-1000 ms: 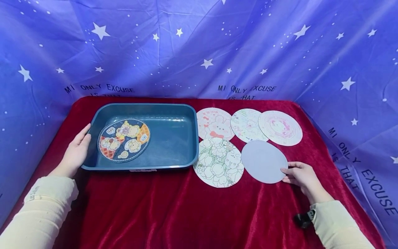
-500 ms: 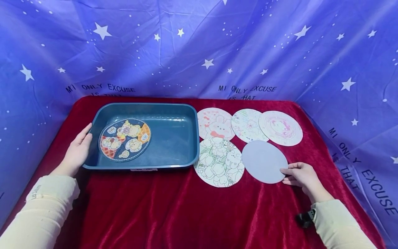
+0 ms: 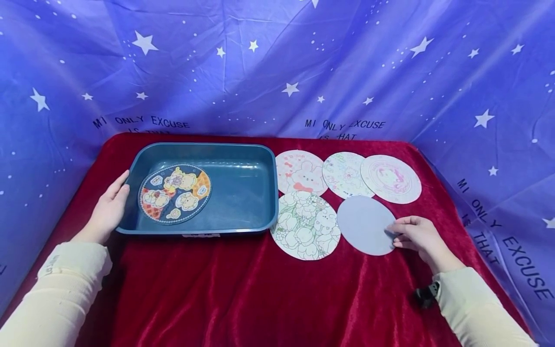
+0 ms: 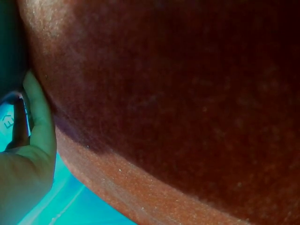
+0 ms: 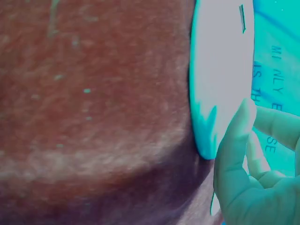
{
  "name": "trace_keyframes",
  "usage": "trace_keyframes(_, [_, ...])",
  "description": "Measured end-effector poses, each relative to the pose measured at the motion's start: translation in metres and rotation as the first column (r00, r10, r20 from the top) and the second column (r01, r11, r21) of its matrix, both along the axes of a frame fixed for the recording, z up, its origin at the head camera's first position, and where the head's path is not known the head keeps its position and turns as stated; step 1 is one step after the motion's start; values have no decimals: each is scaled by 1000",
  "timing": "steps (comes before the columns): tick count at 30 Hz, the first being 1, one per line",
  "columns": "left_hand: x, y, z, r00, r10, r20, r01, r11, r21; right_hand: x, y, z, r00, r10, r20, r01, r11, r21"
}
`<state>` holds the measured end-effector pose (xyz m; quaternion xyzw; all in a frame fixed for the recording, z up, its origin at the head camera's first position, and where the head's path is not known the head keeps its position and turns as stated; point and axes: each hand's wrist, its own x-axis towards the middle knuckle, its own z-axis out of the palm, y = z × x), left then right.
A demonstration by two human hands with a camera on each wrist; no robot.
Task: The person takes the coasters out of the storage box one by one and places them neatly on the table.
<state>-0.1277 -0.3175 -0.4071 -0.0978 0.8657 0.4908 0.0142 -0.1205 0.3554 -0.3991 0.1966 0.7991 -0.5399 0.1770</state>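
My left hand [image 3: 106, 212] rests against the left outer wall of a dark teal tray [image 3: 234, 230], fingers and thumb extended along it. A round dark mat [image 3: 175, 194] printed with cartoon bears lies in the tray's left half. In the left wrist view, the hand [image 4: 35, 136] touches the tray's side. At the right, my right hand [image 3: 418, 241] pinches the right edge of a plain grey round mat [image 3: 364, 226], which lies on the red cloth. The right wrist view shows thumb and index fingertips meeting at this pale mat [image 5: 220, 65].
Beside the tray lie round mats: a pink rabbit one [image 3: 300, 171], a green floral one [image 3: 303, 229], a pale patterned one [image 3: 344, 173] and a pink-ringed one [image 3: 390, 178], which overlaps its neighbour. Red velvet [image 3: 243, 299] covers the table; a blue star-print curtain [image 3: 260, 72] surrounds it.
My right hand has shifted slightly up and left, its fingertips reaching farther over the grey mat's edge. My left hand stays against the tray, and the mats keep their places.
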Motion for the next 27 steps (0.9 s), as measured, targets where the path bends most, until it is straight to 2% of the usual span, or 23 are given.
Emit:
trace_keyframes(14, [0,0,0,1000,1,-1,-1,1000,-3,-8,-10,16,998,16,-54,-21,995,-94])
trace_keyframes(27, [0,0,0,1000,2,3,-2,1000,6,-14,-24,29,999,0,-40,-11,960,-278])
